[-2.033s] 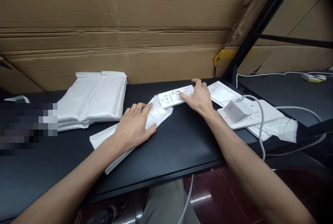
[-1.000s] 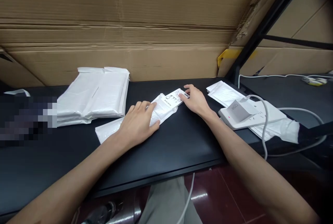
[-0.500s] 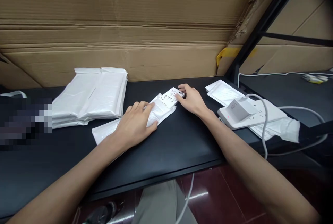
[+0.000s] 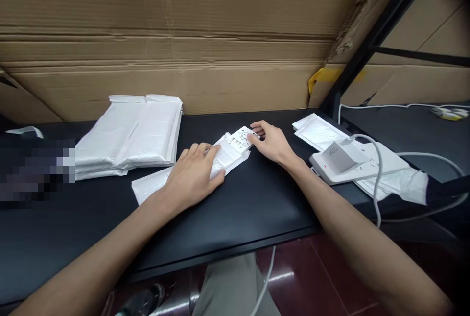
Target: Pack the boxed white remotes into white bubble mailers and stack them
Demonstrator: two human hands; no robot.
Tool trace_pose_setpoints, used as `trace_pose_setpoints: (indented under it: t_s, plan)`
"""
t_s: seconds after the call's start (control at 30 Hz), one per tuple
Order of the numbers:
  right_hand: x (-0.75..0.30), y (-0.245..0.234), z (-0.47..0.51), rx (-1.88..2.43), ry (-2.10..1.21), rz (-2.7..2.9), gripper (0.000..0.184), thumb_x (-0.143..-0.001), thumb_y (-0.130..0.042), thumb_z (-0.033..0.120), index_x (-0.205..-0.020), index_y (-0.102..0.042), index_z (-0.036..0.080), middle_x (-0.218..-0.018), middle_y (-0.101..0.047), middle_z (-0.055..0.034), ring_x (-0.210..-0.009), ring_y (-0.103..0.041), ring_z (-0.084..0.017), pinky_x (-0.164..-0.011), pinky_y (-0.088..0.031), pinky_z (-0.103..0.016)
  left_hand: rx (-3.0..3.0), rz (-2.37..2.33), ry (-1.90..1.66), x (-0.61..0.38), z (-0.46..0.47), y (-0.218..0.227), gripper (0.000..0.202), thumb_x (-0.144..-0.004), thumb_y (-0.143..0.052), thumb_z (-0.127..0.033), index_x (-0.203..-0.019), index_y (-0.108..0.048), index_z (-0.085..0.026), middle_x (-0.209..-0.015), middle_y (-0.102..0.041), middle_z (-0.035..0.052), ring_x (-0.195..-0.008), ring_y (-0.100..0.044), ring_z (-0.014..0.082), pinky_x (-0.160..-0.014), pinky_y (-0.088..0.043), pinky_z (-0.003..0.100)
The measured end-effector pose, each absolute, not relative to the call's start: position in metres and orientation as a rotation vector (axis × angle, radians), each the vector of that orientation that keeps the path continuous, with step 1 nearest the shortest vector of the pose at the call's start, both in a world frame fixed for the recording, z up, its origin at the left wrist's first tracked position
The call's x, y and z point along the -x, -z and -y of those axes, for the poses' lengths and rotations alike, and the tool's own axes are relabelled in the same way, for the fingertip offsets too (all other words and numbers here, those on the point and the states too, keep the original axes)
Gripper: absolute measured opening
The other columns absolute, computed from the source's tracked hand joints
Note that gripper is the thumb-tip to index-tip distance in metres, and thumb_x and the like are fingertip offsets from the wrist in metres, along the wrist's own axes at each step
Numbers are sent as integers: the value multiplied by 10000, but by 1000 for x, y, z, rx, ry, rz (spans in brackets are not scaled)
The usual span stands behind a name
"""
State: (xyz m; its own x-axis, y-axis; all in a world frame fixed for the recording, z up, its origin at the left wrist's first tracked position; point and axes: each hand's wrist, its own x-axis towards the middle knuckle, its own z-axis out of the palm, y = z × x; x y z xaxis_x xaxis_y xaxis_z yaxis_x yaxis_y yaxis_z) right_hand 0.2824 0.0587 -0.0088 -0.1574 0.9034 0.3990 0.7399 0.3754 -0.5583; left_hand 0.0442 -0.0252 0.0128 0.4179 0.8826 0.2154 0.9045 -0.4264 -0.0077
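A white padded envelope (image 4: pixel 154 184) lies slantwise on the black desk. My left hand (image 4: pixel 194 174) is laid over its middle, thumb along the near edge and fingertips curled at the far side, gripping it. Out of the envelope's upper right opening sticks a flat white box (image 4: pixel 240 138) with black cartoon drawings; its lower part is inside the envelope. My right hand (image 4: pixel 270 140) is closed on the box's outer end, with the thumb on top and the fingers round the far edge.
A stack of white padded envelopes (image 4: pixel 128 134) lies at left, beside a blurred patch. On the right, a white power strip (image 4: pixel 385 159) with a grey charger (image 4: pixel 336 157) and cable rests on more white envelopes (image 4: pixel 317 130). Cardboard (image 4: pixel 238 85) stands behind; a black frame post (image 4: pixel 367 51) rises at right.
The box has slid further into the envelope, so less of its print shows. My right hand has moved slightly with it, while my left hand stays on the envelope.
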Motion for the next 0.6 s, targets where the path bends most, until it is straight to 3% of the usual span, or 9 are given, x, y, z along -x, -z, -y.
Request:
trace_pose_setpoints:
  t_s: [0.6]
  plan:
    - [-273, 8, -53, 1305, -319, 2079, 235, -924, -472, 241, -1103, -616, 195, -1011, -719, -42, -947, -632, -186, -904, -456, -347, 2562, 1644, 292, -43, 23, -15, 547, -897, -453, -448, -1363, -471, -162, -1254, -576, 122, -1069, -525, 305, -870, -444, 429]
